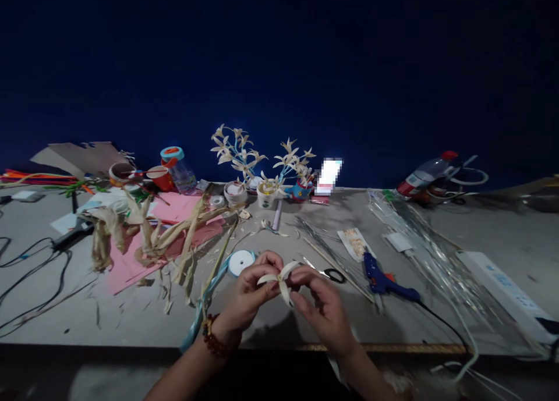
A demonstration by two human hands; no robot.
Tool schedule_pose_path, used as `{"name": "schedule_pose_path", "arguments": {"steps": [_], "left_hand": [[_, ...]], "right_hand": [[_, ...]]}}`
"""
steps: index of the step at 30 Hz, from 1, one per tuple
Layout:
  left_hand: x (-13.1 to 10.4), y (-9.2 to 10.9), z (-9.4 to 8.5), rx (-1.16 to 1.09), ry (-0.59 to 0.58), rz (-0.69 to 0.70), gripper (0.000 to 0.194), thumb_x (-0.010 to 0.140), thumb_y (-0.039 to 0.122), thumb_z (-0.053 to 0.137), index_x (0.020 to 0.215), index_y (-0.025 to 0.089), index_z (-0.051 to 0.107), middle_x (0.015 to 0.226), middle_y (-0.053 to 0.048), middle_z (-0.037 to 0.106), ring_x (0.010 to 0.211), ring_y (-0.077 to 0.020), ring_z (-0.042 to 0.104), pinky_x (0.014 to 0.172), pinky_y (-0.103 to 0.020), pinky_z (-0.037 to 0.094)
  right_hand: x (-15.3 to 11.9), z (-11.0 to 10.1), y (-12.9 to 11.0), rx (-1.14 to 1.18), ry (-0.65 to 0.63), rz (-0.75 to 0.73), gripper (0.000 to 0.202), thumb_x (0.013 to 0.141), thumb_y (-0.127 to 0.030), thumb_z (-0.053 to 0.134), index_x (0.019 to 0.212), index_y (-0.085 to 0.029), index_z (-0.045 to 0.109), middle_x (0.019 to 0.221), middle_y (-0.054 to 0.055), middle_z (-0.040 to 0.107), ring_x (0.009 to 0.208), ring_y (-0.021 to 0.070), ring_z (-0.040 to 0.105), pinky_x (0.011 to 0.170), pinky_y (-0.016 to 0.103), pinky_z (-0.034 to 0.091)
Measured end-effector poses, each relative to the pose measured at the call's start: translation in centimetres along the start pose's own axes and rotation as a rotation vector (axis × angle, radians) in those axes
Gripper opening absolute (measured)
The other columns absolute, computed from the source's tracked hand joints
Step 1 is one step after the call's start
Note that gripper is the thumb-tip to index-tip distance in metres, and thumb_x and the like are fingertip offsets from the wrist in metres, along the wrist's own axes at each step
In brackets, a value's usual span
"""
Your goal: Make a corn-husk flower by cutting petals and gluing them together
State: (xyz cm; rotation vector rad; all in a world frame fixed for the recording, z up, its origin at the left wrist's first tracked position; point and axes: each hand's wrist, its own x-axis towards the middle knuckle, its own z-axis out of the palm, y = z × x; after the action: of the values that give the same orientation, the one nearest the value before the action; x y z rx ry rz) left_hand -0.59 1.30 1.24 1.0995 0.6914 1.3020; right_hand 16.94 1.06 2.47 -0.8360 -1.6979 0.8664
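A small cream flower (280, 277) with long, thin petals is held between my two hands above the front of the table. My left hand (257, 287), with a beaded bracelet at the wrist, pinches the flower's left side between thumb and fingers. From the right, my right hand (321, 305) has its fingers closed on a petal. Just behind my left hand lies a white spool of light blue ribbon (241, 263). Black-handled scissors (334, 274) lie behind my right hand. Similar flowers on blue stems (238, 151) stand in cups at the back.
A blue glue gun (384, 281), wires (419, 238) and a white power strip (506, 293) lie at the right. Dried husks (152, 238) cover pink paper (124, 267) at the left. Bottles stand or lean along the dark blue wall.
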Motion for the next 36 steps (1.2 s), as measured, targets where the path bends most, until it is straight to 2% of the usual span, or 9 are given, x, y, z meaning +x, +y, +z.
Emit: {"name": "schedule_pose_path", "arguments": {"steps": [4, 10, 15, 22, 27, 32, 36], "left_hand": [[0.2, 0.4, -0.5, 0.087, -0.114, 0.053, 0.025, 0.085, 0.044, 0.074, 0.081, 0.02, 0.079, 0.1, -0.01, 0.058, 0.098, -0.0243, 0.053, 0.09, -0.035, 0.04], [0.6, 0.6, -0.8, 0.095, -0.225, 0.039, 0.025, 0.083, 0.044, 0.076, 0.081, 0.02, 0.08, 0.101, -0.01, 0.061, 0.1, -0.0259, 0.055, 0.092, -0.038, 0.04], [0.3, 0.2, -0.6, 0.029, -0.179, -0.03, 0.024, 0.082, 0.043, 0.078, 0.08, 0.019, 0.078, 0.1, -0.009, 0.061, 0.096, -0.0241, 0.056, 0.09, -0.036, 0.042], [-0.2, -0.4, 0.2, -0.084, -0.094, -0.072, 0.014, 0.082, 0.033, 0.078, 0.081, 0.018, 0.078, 0.101, -0.008, 0.06, 0.097, -0.0233, 0.054, 0.088, -0.033, 0.042], [-0.5, -0.7, 0.8, -0.143, -0.049, -0.049, 0.012, 0.082, 0.03, 0.079, 0.081, 0.018, 0.077, 0.1, -0.008, 0.061, 0.095, -0.0224, 0.055, 0.085, -0.033, 0.044], [-0.6, -0.8, 1.3, -0.174, -0.026, -0.033, 0.01, 0.084, 0.028, 0.078, 0.082, 0.018, 0.075, 0.101, -0.007, 0.059, 0.092, -0.0203, 0.055, 0.081, -0.031, 0.047], [-0.6, -0.6, 1.7, -0.17, -0.018, -0.007, 0.013, 0.083, 0.029, 0.078, 0.084, 0.017, 0.073, 0.1, -0.007, 0.058, 0.09, -0.0197, 0.056, 0.078, -0.029, 0.048]], "right_hand": [[0.0, 0.1, 0.1, 0.078, -0.087, -0.006, 0.004, 0.092, -0.023, 0.063, 0.09, -0.023, 0.067, 0.086, 0.003, 0.07, 0.083, 0.0194, 0.068, 0.077, 0.03, 0.055], [0.1, 0.3, 0.0, 0.087, -0.064, -0.013, 0.006, 0.088, -0.025, 0.069, 0.082, -0.024, 0.068, 0.081, 0.002, 0.071, 0.077, 0.0184, 0.068, 0.071, 0.028, 0.055], [0.2, 0.5, -0.4, 0.089, -0.027, -0.039, 0.011, 0.086, -0.021, 0.069, 0.076, -0.023, 0.066, 0.076, 0.002, 0.072, 0.071, 0.0182, 0.068, 0.068, 0.028, 0.056], [-0.1, 0.6, -0.2, 0.087, 0.041, -0.062, 0.01, 0.085, -0.014, 0.069, 0.081, -0.023, 0.07, 0.081, 0.002, 0.074, 0.078, 0.0191, 0.07, 0.076, 0.03, 0.057], [-0.2, 0.7, 0.0, 0.087, 0.06, -0.064, 0.011, 0.085, -0.013, 0.071, 0.082, -0.024, 0.07, 0.08, 0.0, 0.073, 0.075, 0.0167, 0.068, 0.073, 0.027, 0.055], [-0.2, 0.9, 0.1, 0.062, 0.101, -0.052, 0.009, 0.086, -0.021, 0.071, 0.078, -0.022, 0.069, 0.074, 0.001, 0.068, 0.069, 0.0172, 0.065, 0.064, 0.027, 0.054], [-0.2, 0.9, 0.0, 0.068, 0.118, -0.06, 0.011, 0.085, -0.02, 0.071, 0.075, -0.022, 0.068, 0.073, 0.001, 0.067, 0.069, 0.0167, 0.064, 0.065, 0.026, 0.053]]}}
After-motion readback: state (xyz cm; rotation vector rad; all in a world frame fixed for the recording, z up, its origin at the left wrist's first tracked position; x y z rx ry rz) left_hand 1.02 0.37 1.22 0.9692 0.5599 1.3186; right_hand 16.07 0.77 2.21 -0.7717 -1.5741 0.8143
